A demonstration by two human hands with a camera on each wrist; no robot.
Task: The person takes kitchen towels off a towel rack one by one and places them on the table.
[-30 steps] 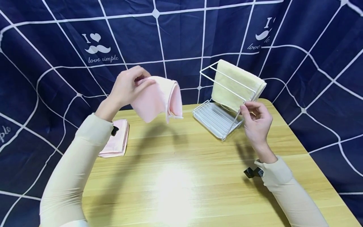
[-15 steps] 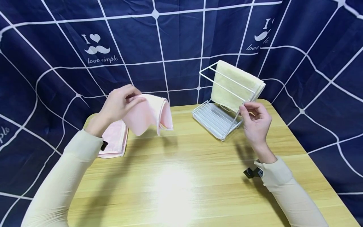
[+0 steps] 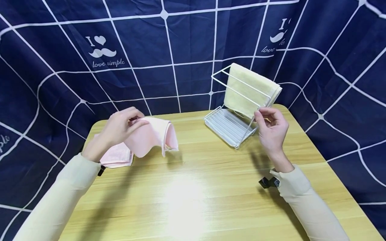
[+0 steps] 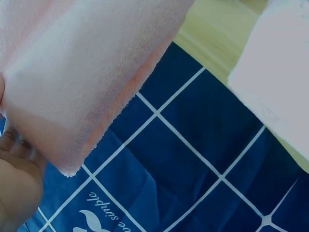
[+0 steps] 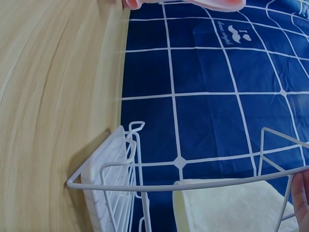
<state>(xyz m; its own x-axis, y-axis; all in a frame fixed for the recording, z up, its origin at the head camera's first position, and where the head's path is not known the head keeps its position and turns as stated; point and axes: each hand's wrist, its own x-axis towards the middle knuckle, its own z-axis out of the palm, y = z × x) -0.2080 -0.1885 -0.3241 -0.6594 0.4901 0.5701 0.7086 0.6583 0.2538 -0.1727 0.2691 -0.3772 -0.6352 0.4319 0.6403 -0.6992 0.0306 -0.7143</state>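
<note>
My left hand (image 3: 119,129) pinches a folded pink towel (image 3: 150,134) by its upper edge, and the cloth hangs just above the table. Partly behind that hand, a second folded pink towel (image 3: 119,156) lies flat at the table's left. With thumb and fingers, my right hand (image 3: 272,129) grips an upright of the white wire rack (image 3: 248,129). Over the rack's top bars drapes a folded yellow towel (image 3: 248,90). In the left wrist view the held pink towel (image 4: 91,72) fills the upper left. The right wrist view has the rack's wire (image 5: 217,183) crossing low.
Ribbed and white, the rack's bottom tray (image 3: 227,127) rests on the wooden table (image 3: 211,187) near its back edge. A dark blue curtain (image 3: 193,40) with white lines surrounds the table at the back and sides.
My left hand has come down and left with the pink towel, toward the one lying on the table. The right hand keeps its grip on the rack, which stays put.
</note>
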